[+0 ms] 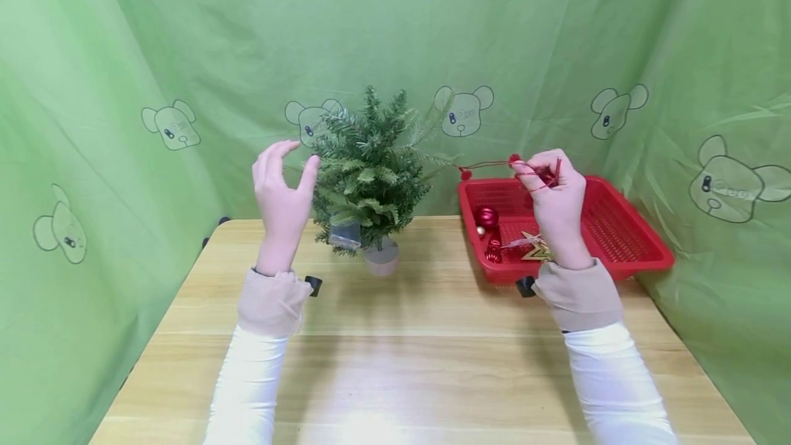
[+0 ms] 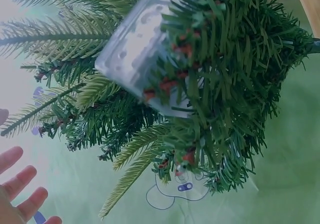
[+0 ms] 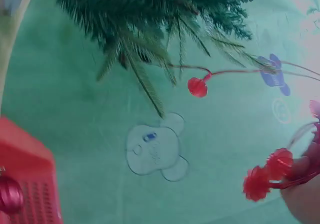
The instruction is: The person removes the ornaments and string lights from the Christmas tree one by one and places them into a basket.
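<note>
A small artificial Christmas tree [image 1: 371,170] stands on the table in a pale round base [image 1: 382,257]. My left hand [image 1: 281,187] is just left of its branches, with fingers and thumb spread and nothing between them; the left wrist view shows its fingertips [image 2: 30,199] apart from the needles. My right hand [image 1: 559,191] holds a bunched red string [image 1: 488,164] with red flower-like beads [image 3: 257,183] above the basket. From there the string stretches left to the tree, where foliage hides its end. A clear plastic box [image 2: 145,44] sits among the lower left branches.
At the table's right side is a red plastic basket [image 1: 624,225] holding dark red balls [image 1: 486,218], a small pale ball and a gold star [image 1: 536,247]. Green curtains [image 1: 525,19] with bear drawings enclose the wooden table [image 1: 383,356] at the back and sides.
</note>
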A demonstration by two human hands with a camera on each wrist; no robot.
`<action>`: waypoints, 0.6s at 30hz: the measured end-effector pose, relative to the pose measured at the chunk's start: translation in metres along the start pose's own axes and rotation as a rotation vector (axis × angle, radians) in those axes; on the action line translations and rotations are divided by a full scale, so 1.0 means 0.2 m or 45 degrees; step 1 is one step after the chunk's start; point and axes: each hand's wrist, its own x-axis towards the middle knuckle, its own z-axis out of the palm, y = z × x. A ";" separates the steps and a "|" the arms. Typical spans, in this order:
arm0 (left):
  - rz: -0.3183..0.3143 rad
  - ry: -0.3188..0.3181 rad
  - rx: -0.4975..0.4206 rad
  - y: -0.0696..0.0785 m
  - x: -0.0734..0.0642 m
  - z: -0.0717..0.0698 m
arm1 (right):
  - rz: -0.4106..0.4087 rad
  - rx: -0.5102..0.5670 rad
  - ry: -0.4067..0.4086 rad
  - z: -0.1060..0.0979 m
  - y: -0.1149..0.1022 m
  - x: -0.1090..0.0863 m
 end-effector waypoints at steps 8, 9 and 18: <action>-0.051 0.008 -0.017 -0.02 0.01 -0.01 | -0.065 0.741 0.173 0.16 0.06 0.02; -0.050 0.007 -0.014 -0.02 0.01 -0.01 | -0.028 0.810 0.176 0.18 0.05 0.02; -0.099 -0.018 -0.015 -0.05 0.02 -0.01 | 0.612 1.491 0.198 0.18 0.01 0.05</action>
